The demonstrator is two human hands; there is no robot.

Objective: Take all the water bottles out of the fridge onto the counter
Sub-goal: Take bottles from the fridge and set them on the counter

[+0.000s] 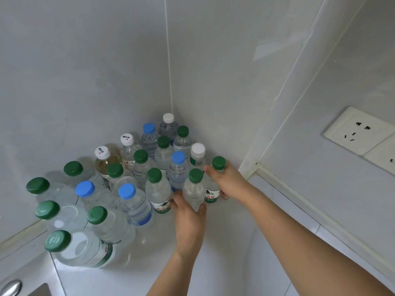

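Note:
Several water bottles with green, blue and white caps stand crowded in the corner of the white counter [213,253]. My left hand [189,216] grips a green-capped bottle [194,189] from the front, at the near right of the group. My right hand [229,182] holds another green-capped bottle [215,180] just behind it, next to the right wall. Both bottles stand upright among the others. Larger green-capped bottles [70,246] stand at the left front. The fridge is out of view.
Grey walls meet in a corner behind the bottles. A wall socket [359,130] sits on the right wall. A sink edge with a metal part [10,288] shows at the bottom left. Bare counter lies in front of the bottles.

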